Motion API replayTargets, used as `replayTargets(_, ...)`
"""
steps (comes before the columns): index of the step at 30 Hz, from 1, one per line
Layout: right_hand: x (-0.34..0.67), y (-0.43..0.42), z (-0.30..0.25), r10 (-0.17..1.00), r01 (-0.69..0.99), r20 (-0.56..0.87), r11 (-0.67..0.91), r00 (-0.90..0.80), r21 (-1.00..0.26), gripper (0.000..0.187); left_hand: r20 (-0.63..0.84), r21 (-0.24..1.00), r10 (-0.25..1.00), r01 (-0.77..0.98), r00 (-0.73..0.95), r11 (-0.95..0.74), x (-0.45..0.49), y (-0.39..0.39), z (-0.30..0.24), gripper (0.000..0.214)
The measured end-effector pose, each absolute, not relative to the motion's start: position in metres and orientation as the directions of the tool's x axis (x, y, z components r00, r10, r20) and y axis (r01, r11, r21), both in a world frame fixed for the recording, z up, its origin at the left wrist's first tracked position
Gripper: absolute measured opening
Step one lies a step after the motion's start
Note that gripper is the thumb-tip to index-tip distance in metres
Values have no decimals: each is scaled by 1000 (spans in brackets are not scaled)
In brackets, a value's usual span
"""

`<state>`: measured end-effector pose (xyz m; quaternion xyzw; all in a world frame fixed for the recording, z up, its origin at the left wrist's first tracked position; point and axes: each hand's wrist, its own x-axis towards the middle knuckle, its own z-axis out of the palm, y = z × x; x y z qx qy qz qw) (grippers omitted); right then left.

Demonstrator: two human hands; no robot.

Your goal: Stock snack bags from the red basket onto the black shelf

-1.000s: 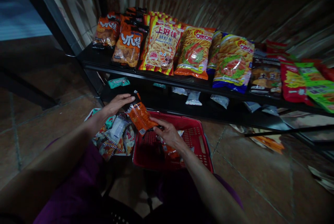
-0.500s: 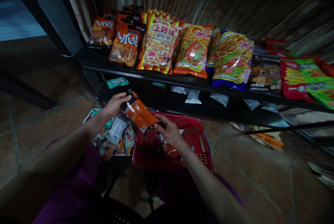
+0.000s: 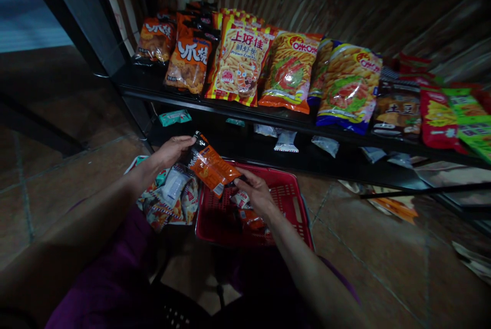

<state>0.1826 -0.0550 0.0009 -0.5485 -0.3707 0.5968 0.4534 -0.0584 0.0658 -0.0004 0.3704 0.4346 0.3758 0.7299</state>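
Observation:
An orange and black snack bag (image 3: pixel 213 165) is stretched slantwise between my two hands, its back with a barcode turned up. My left hand (image 3: pixel 173 151) pinches the upper left end, thumb on top. At the lower right end, my right hand (image 3: pixel 256 188) grips the black edge between thumb and fingers. Below the bag stands a red plastic basket (image 3: pixel 301 211) with a few snack packets (image 3: pixel 251 219) in it, partly hidden by my right hand and wrist. Left of the basket, a heap of small packets (image 3: pixel 172 193) fills another container, whose shape is mostly covered.
A black shelf (image 3: pixel 230 109) ahead carries upright orange snack bags (image 3: pixel 187 65), prawn cracker bags (image 3: pixel 240 60) and several other bags. Small packets (image 3: pixel 286 141) lie on the lower shelf. Flattened packaging (image 3: pixel 391 203) rests on the tiled floor to the right.
The view has shifted slightly, so the shelf sits a little further right. Both hands still hold the orange snack bag, which appears slightly further right and a bit more turned.

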Motion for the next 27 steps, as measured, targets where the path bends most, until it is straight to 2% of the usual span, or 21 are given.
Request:
replayTargets(3, 185, -55, 5, 924, -229, -383, -372, 4, -899, 40, -373, 845, 836, -225, 402, 485, -59, 63, 5, 9)
replayTargets(7, 189, -52, 6, 914, -368, -405, -377, -2, -850, 37, -338, 815, 805, -275, 488, 510, -60, 61, 6, 17)
replayTargets(11, 190, -49, 3, 904, -460, -428, -375, 14, -805, 32, -326, 808, 813, -306, 482, 505, -58, 62, 1, 21)
replayTargets(15, 186, -48, -3, 893, -494, -449, -396, -12, -774, 27, -357, 781, 805, -321, 474, 536, -55, 61, -3, 27)
replayTargets(21, 177, -48, -14, 871, -535, -490, -409, 12, -740, 28, -422, 712, 711, -280, 562, 644, -40, 48, -1, 34)
replayTargets(27, 171, -51, -21, 865, -521, -500, -443, -36, -729, 30, -519, 699, 731, -272, 444, 661, -27, 42, -6, 31)
